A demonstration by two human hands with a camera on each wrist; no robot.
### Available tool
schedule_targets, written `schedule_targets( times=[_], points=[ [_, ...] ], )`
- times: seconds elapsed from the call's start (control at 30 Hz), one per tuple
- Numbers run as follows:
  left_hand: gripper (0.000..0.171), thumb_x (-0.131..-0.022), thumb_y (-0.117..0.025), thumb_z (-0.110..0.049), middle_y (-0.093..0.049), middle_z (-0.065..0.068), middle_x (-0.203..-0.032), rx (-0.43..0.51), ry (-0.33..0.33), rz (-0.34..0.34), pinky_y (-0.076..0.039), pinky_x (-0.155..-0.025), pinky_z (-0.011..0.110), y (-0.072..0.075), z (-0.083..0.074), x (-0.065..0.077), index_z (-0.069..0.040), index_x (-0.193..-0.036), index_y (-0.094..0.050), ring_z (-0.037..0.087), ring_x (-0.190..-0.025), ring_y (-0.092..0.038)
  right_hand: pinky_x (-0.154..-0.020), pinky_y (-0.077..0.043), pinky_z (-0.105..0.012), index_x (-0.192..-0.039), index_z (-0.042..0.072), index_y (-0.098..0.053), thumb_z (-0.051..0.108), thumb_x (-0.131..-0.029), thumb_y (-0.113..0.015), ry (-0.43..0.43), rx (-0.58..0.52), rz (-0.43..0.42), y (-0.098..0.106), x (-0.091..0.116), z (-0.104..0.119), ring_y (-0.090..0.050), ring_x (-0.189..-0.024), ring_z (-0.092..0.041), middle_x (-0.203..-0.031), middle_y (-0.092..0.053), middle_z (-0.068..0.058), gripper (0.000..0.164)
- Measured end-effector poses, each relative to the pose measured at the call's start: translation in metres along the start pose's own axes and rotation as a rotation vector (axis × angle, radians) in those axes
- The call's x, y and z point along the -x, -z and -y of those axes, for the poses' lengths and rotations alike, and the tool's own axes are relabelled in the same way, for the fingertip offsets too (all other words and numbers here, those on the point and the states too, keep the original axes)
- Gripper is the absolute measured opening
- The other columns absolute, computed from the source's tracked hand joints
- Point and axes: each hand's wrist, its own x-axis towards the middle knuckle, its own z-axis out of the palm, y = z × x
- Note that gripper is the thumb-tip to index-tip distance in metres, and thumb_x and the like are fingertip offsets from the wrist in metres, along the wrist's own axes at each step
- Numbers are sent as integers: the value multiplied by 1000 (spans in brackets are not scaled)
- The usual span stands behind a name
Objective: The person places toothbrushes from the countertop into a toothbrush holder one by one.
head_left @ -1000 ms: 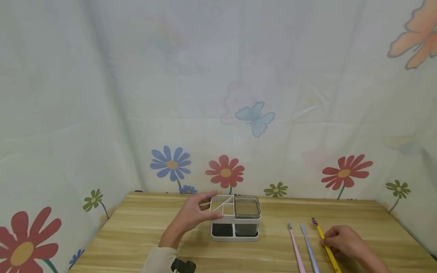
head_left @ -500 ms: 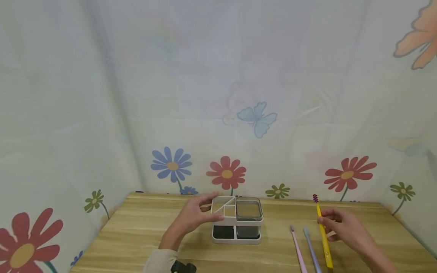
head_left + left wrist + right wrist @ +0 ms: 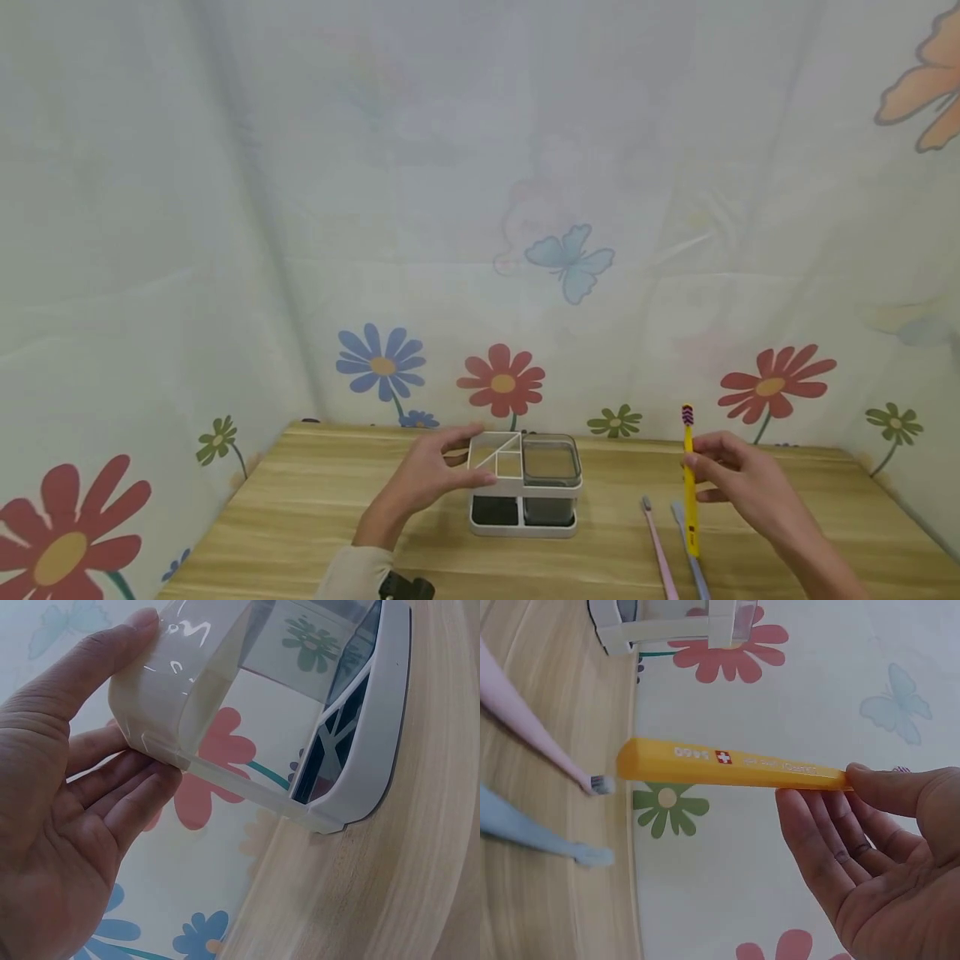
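My right hand point(image 3: 738, 479) pinches a yellow toothbrush point(image 3: 691, 508) between thumb and fingers. It stands nearly upright, purple bristles at the top, raised over the table. In the right wrist view the yellow handle point(image 3: 720, 763) shows a small red mark and lettering. My left hand point(image 3: 427, 471) grips the left side of a white toothbrush holder point(image 3: 522, 530), thumb in front and fingers behind. This holder has a divided upper tray at left and a clear grey cup point(image 3: 551, 462) at right. Its white upper rim point(image 3: 180, 675) lies in my left fingers in the left wrist view.
A pink toothbrush point(image 3: 658, 546) and a blue toothbrush point(image 3: 697, 571) lie side by side on the wooden table point(image 3: 300, 517), right of the holder. Behind the table hangs a pale curtain point(image 3: 420, 208) printed with flowers and butterflies.
My right hand has lifted the yellow toothbrush off the table, turned it close to upright and carried it slightly left, over the blue toothbrush. The left hand has kept its grip on the holder.
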Motion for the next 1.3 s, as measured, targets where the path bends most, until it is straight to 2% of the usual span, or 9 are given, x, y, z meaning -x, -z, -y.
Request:
schedule_targets(
  times=[0.13, 0.47, 0.8, 1.03, 1.3],
  points=[
    [78, -84, -94, -32, -58, 19, -151, 0, 5, 4, -54, -106, 43, 0, -1, -1, -5, -149, -60, 42, -134, -60, -76, -67, -35, -131, -10, -59, 19, -107, -67, 55, -52, -20, -5, -1, 7, -70, -92, -18, -109, -73, -12, 38],
    [77, -84, -94, -32, -59, 18, -150, 3, 7, 1, -54, -106, 42, 1, 0, -1, -7, -149, -61, 38, -133, -61, -77, -67, -35, -134, -8, -59, 21, -105, -71, 117, -142, -76, -25, -9, 26, -71, -91, -17, -110, -71, -14, 42],
    [78, -84, -94, -35, -59, 16, -150, 8, 10, 6, -54, -105, 43, 2, 1, -1, -7, -149, -61, 40, -133, -61, -76, -67, -35, -130, -8, -61, 19, -105, -71, 233, -225, -68, -52, -15, 51, -72, -93, -17, -111, -66, -17, 38],
    [77, -85, -93, -33, -58, 21, -151, 13, 8, 10, -54, -106, 46, 2, 0, -1, -6, -149, -60, 47, -134, -57, -78, -67, -36, -127, -7, -63, 19, -104, -73, 255, -246, -65, -71, -22, 65, -72, -94, -19, -113, -66, -20, 36],
    [76, -85, -93, -34, -59, 18, -150, -10, 13, 2, -55, -104, 46, 2, -1, -1, -7, -149, -61, 43, -132, -61, -80, -66, -34, -128, -4, -64, 21, -104, -73, 277, -247, -57, -88, -28, 81, -71, -97, -22, -117, -68, -20, 36]
  ],
)
